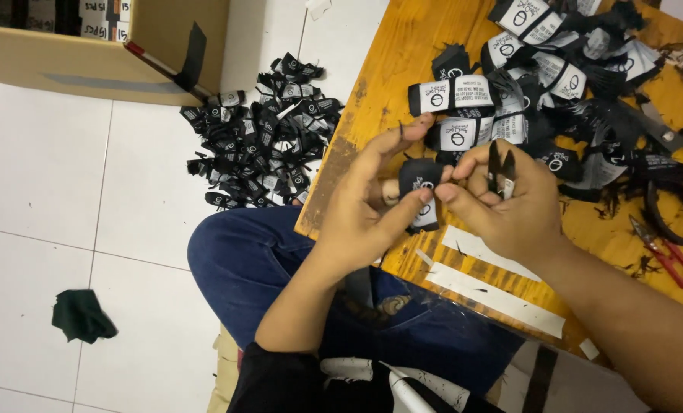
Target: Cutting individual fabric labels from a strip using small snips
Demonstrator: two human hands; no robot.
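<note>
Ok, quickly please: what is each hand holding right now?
Left hand: closed on a black label, pinched at its edge.
Right hand: closed on small snips, its fingers also pinching the label.

Small garment-label workshop, prob. home-based. Low worn wooden table (403,53) w/ heaps of black-and-white woven labels (540,69), thread scraps, red thread snips (666,256) at its edge. More labels piled on white tiled floor (43,176) next to open cardboard box (89,53). Worker sits on floor, knees under table; dark green cloth scrap (81,315) lies nearby.
</note>
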